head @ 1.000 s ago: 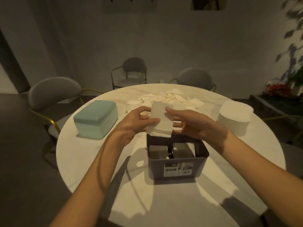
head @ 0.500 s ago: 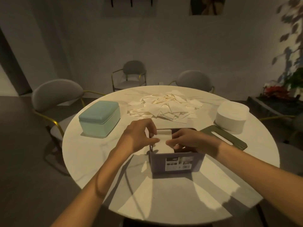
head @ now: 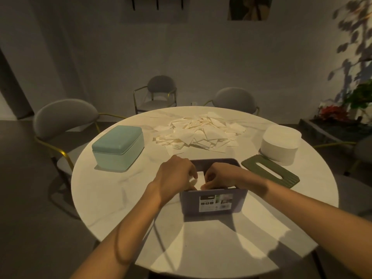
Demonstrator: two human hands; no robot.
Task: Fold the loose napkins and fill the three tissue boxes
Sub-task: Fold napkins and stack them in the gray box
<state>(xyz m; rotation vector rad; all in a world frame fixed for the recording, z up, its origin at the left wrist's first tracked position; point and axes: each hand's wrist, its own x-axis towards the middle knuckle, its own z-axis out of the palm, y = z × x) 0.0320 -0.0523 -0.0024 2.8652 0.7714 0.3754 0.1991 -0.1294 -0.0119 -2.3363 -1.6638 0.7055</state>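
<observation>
Head view: the grey box [head: 214,202] stands open on the near middle of the round desk [head: 124,190], its labelled wall facing the person. Both hands are sunk into its mouth from above. The left hand [head: 175,176] and the right hand [head: 220,176] are set close together, and their curled fingertips pinch the folded napkin [head: 199,181], a small white patch seen between them just below the rim. The napkin thus lies straight under the grip, inside the box; its long axis cannot be read, since the hands cover most of it. Neither hand is clearly nearer to it; both meet over it.

The pile of loose napkins [head: 199,133] lies straight beyond the box, across the far middle of the desk, so the next reach is judged to run forward over the far wall of the box, about equally open to either hand. The green lid [head: 269,171] lies flat just right of the box, on the right hand's side. The teal box [head: 118,147] is set to the left, lid on, and the white round box [head: 280,144] to the far right, both well apart from the hands and, by their closed look, judged not yet dealt with.
</observation>
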